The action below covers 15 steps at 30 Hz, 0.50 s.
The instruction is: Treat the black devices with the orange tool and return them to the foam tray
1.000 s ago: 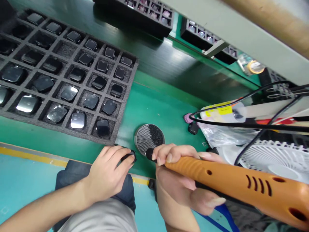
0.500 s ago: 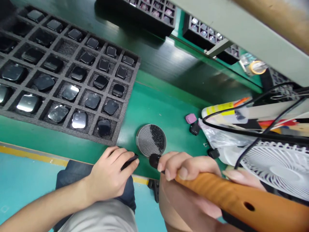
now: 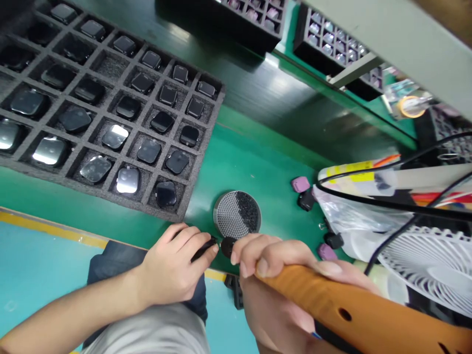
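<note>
The person's left hand lay low over the near edge of the green table, pinching a small dark piece between thumb and fingers. Most of that piece was covered by the hand, so its full shape could not be made out. The right hand was wrapped around an orange tool, which ran away toward the near right. The tool's black nose pointed left, just beside the dark piece; whether the two touched could not be told from this angle.

The step in hand looked to be bringing the tool's tip to the held piece. By that reading, the next move called for a steady left pinch, the tip lined up with the piece, and a light push from the right hand.

Just beyond the nose stood a round dish with a perforated face, dark bits heaped over its right part. To the left, a grey foam tray held rows of dark cases, each in its own compartment. On the right, a pink piece lay next to a black piece, near a clear bag and a white grille.
</note>
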Each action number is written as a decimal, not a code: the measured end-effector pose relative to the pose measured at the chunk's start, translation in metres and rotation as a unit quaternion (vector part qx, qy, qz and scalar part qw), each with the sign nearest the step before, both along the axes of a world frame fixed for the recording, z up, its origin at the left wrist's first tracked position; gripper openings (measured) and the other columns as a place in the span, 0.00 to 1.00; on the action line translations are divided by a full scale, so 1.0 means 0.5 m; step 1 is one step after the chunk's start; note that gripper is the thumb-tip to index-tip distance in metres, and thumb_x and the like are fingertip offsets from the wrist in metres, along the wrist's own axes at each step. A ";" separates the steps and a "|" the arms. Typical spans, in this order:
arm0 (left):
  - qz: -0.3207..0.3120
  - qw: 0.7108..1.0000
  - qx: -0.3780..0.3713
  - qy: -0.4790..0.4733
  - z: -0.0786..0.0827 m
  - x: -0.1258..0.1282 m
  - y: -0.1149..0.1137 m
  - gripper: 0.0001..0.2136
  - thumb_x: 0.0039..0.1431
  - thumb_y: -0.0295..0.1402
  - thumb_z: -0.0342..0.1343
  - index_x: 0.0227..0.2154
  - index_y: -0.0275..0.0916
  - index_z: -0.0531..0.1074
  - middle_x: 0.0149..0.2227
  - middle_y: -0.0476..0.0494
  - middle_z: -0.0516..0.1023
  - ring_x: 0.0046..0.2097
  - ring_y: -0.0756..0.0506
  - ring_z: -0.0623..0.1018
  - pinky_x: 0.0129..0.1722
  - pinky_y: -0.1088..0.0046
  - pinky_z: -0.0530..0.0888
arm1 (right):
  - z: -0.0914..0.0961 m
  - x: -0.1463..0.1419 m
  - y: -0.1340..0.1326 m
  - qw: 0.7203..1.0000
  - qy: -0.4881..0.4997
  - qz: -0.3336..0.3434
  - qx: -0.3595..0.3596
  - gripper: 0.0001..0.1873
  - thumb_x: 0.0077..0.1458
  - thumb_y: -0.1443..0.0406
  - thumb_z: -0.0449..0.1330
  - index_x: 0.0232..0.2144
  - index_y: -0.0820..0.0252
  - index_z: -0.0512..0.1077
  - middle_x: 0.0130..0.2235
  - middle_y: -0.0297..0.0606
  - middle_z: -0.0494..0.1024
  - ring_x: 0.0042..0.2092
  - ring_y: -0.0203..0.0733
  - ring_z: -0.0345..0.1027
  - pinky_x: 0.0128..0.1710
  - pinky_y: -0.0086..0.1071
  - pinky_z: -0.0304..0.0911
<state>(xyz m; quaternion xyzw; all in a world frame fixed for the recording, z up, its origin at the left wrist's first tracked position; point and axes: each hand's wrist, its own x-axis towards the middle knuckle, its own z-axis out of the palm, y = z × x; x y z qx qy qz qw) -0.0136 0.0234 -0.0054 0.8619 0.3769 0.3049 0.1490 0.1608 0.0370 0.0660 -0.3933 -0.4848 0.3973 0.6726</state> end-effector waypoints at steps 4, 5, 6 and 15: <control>0.003 1.000 -0.009 0.011 0.004 0.000 0.001 0.16 0.68 0.29 0.59 0.56 0.38 0.80 0.55 0.38 0.83 0.55 0.37 0.79 0.56 0.54 0.73 | 0.003 0.006 -0.002 1.000 -0.015 0.021 -0.015 0.29 0.70 0.36 0.49 0.57 0.44 0.71 0.37 0.31 0.76 0.32 0.43 0.73 0.30 0.46 0.73; 0.004 1.000 -0.010 0.013 0.005 0.001 0.001 0.16 0.68 0.29 0.59 0.56 0.38 0.80 0.54 0.39 0.83 0.55 0.37 0.78 0.56 0.54 0.73 | 0.003 0.005 -0.001 1.000 -0.016 0.018 -0.015 0.29 0.70 0.36 0.50 0.57 0.44 0.71 0.37 0.31 0.76 0.31 0.43 0.73 0.30 0.46 0.72; 0.005 1.000 -0.010 0.013 0.006 0.001 0.002 0.15 0.68 0.29 0.59 0.55 0.38 0.80 0.54 0.39 0.83 0.54 0.37 0.78 0.56 0.54 0.72 | 0.004 0.003 0.000 1.000 -0.014 0.012 -0.014 0.29 0.69 0.35 0.51 0.56 0.44 0.71 0.36 0.30 0.76 0.31 0.42 0.72 0.29 0.46 0.72; 0.006 1.000 -0.001 0.010 0.005 0.003 0.002 0.14 0.69 0.30 0.58 0.54 0.38 0.81 0.53 0.38 0.83 0.54 0.38 0.78 0.56 0.55 0.73 | 0.011 0.002 0.001 0.998 -0.028 0.023 -0.046 0.32 0.68 0.32 0.46 0.55 0.42 0.71 0.37 0.32 0.76 0.32 0.44 0.74 0.32 0.49 0.72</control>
